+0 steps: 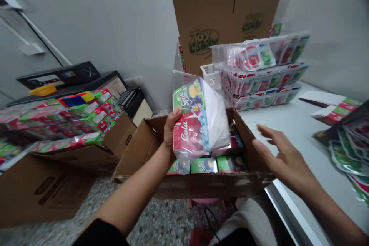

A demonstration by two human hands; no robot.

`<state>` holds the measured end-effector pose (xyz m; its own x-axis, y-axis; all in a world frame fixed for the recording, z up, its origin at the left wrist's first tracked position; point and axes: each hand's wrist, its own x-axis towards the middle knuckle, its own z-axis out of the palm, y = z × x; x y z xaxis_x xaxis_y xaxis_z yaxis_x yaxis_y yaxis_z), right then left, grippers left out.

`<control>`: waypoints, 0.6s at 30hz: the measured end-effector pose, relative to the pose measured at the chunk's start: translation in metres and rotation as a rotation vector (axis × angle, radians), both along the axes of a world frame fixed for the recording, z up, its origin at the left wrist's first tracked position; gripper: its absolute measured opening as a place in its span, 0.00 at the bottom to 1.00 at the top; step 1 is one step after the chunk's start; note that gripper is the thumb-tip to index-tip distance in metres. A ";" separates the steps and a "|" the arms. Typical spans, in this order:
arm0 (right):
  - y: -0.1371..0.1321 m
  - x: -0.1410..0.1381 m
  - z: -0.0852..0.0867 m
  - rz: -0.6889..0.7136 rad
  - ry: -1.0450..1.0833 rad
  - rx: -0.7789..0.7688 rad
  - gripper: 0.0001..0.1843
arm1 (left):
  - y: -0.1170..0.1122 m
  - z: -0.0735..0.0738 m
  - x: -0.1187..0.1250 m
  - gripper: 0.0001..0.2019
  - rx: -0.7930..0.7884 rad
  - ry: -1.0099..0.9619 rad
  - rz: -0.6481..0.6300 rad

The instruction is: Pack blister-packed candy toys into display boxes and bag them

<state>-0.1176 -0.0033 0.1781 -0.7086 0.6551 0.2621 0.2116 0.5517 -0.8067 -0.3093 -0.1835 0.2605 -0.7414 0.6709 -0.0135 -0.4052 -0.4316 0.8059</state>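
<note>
My left hand (pixel 170 127) grips a clear plastic packet (pixel 198 117) of coloured boxes marked "Sprite" and "Cola", held upright above an open cardboard box (pixel 138 150). Inside that box lie more green and red packets (pixel 206 164). My right hand (pixel 281 153) hovers to the right of the packet, over the box's right edge, fingers spread and empty, slightly blurred.
Clear trays of packets (pixel 261 71) are stacked on the white table (pixel 288 123), with a "Toy Candy" carton (pixel 227 15) behind. A white basket (pixel 211 75) stands beside them. More packets fill boxes at left (pixel 57 119) and lie at far right (pixel 348 146).
</note>
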 end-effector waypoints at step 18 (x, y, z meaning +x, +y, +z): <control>0.010 0.017 -0.058 0.091 -0.326 -0.203 0.36 | 0.044 -0.183 -0.134 0.62 -0.925 1.774 -0.792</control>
<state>-0.1003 0.0062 0.1206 -0.7909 0.6011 -0.1148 0.4322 0.4157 -0.8003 -0.4432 -0.1391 0.0778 0.0199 0.9747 -0.2225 0.9635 0.0407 0.2646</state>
